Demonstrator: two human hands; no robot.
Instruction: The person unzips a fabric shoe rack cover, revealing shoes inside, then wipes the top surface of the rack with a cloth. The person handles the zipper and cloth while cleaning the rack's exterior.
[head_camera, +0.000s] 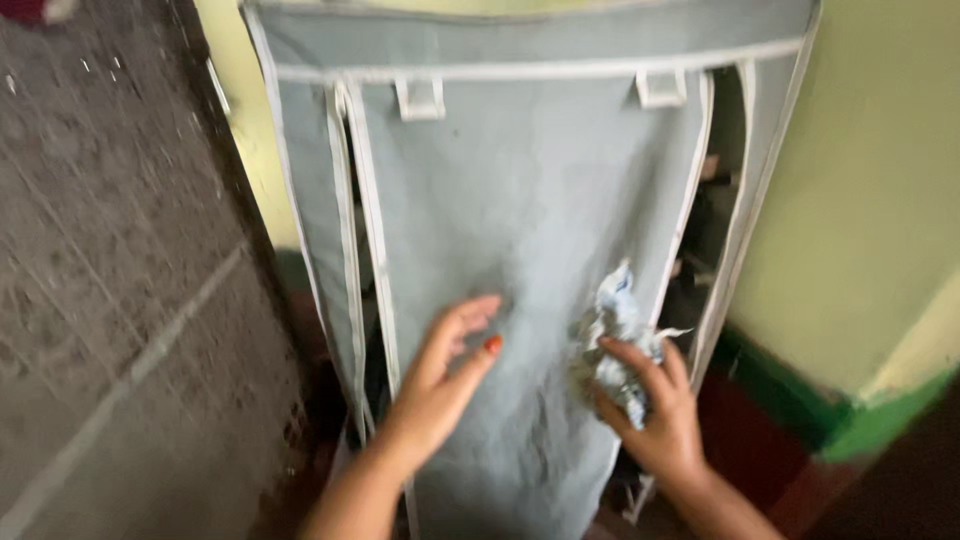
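A tall grey fabric cabinet (530, 200) with white piping stands in front of me, its front flap hanging down. My left hand (445, 375) is open, fingers apart, resting on the lower middle of the flap. My right hand (655, 415) grips a crumpled white and blue cloth (612, 330) and presses it against the flap near its right edge. Two white fabric tabs (420, 98) sit near the top of the flap.
A dark gap (712, 230) at the flap's right edge shows shelves inside. A grey concrete wall (110, 260) rises at the left. At the right stands a pale yellow wall (870, 190) with a green base strip (800, 395). Dark red floor lies below.
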